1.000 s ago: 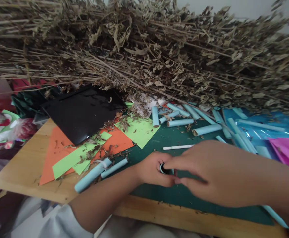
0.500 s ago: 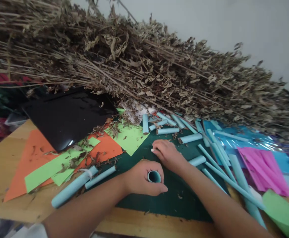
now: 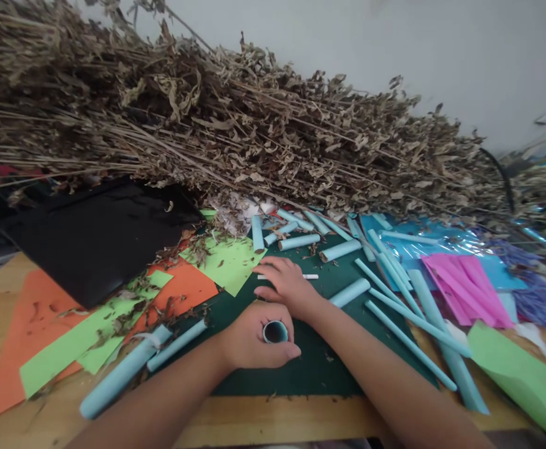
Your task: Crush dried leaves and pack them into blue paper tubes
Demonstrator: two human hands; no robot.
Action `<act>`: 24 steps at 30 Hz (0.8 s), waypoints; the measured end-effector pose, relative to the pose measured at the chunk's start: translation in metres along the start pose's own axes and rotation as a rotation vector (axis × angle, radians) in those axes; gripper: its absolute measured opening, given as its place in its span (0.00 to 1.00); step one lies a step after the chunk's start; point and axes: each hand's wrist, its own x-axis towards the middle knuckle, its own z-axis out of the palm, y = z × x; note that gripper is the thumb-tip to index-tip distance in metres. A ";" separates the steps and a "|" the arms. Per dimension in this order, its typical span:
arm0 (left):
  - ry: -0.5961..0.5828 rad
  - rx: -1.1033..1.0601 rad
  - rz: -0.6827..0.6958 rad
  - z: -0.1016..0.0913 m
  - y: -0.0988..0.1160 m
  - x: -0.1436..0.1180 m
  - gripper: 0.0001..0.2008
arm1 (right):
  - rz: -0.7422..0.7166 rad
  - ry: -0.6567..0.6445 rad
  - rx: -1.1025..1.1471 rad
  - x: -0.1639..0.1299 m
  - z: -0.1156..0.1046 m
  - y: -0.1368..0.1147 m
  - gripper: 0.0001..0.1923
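My left hand [image 3: 258, 337] is wrapped around a light blue paper tube [image 3: 275, 332], its round open end facing up toward me. Just beyond it, my right hand [image 3: 282, 284] reaches over the dark green mat [image 3: 310, 374] with fingers and thumb apart. A thin white stick [image 3: 311, 276] lies across the mat, passing under the right hand; its middle is hidden. Close to the right wrist rests another blue paper tube [image 3: 350, 292]. Several short blue tubes with brown filling at their ends, such as one stubby tube [image 3: 341, 251], lie scattered farther back.
Dried leafy stalks [image 3: 254, 131] are heaped along the back. Left are a black sheet [image 3: 95, 237], orange paper [image 3: 15, 343] and green paper strips [image 3: 67, 343]. Long blue tubes [image 3: 436, 324], pink crepe paper [image 3: 467, 290] and a blue plastic packet [image 3: 483, 265] lie right.
The right hand's fingers have spread, and the white stick now shows beneath it on the mat. My left hand still grips the tube. The whole view has turned somewhat to the right.
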 end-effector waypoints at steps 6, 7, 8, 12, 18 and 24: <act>0.015 -0.003 -0.026 -0.004 -0.002 0.000 0.07 | -0.083 -0.130 -0.107 0.009 0.008 -0.006 0.10; 0.011 0.017 -0.014 -0.004 -0.002 -0.001 0.07 | -0.068 -0.131 -0.119 0.007 0.006 -0.006 0.11; 0.008 0.035 0.000 -0.005 -0.003 -0.001 0.07 | -0.047 -0.128 -0.131 0.006 0.005 -0.004 0.12; -0.014 0.017 0.026 -0.005 -0.004 0.000 0.08 | 0.044 -0.115 -0.155 0.000 0.003 0.006 0.12; -0.024 -0.009 0.010 -0.004 -0.004 0.001 0.10 | 0.098 -0.094 -0.176 0.000 0.004 0.007 0.06; -0.025 0.003 0.035 -0.005 -0.003 0.000 0.11 | 0.069 -0.078 -0.162 -0.009 -0.001 0.010 0.10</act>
